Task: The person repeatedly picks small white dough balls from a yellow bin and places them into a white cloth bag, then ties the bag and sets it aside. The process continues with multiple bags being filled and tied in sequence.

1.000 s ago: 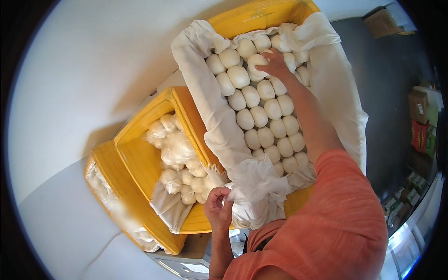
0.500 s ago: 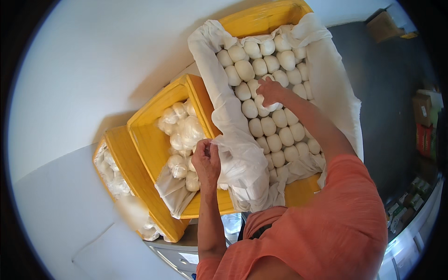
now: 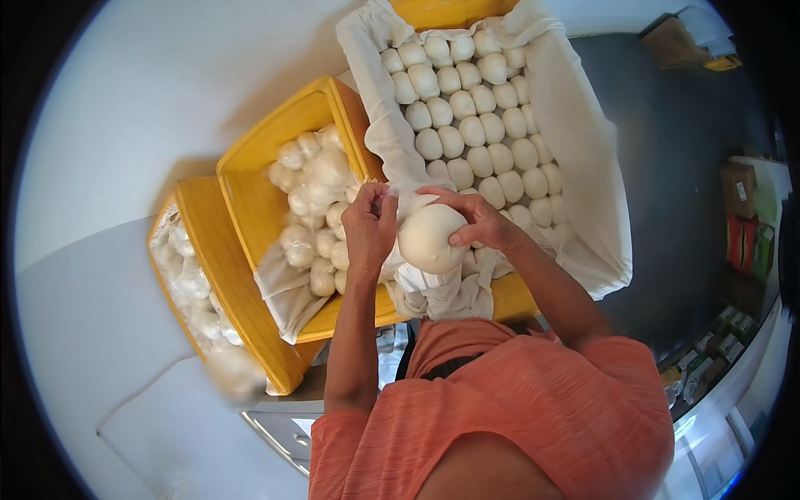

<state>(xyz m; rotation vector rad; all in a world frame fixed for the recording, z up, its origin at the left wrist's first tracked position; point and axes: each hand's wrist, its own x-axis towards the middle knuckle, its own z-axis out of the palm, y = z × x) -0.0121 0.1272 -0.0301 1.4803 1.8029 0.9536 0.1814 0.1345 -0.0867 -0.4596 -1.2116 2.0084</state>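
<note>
My right hand (image 3: 487, 223) grips a large white steamed bun (image 3: 429, 240), fingers over its top and thumb on its side. Beside it, my left hand (image 3: 368, 223) is closed in a pinch on the edge of a thin clear plastic bag (image 3: 402, 200), close to the bun. Below the bun lies a bunch of white plastic (image 3: 419, 279) on the crate's near edge. Rows of plain steamed buns (image 3: 492, 125) fill the crate at the right, which is lined with white cloth (image 3: 583, 167). Bagged buns (image 3: 321, 179) lie heaped in the crate at the left.
The yellow middle crate (image 3: 242, 204) stands against the cloth-lined one. Farther left, another yellow crate (image 3: 229, 283) holds more bagged buns (image 3: 192, 275). Cardboard boxes (image 3: 740, 190) and small packages stand at the far right, beside the dark floor (image 3: 658, 167).
My right hand has come back from the rows toward my left hand, with a bun in it. The view has shifted, so the crates sit higher in the picture.
</note>
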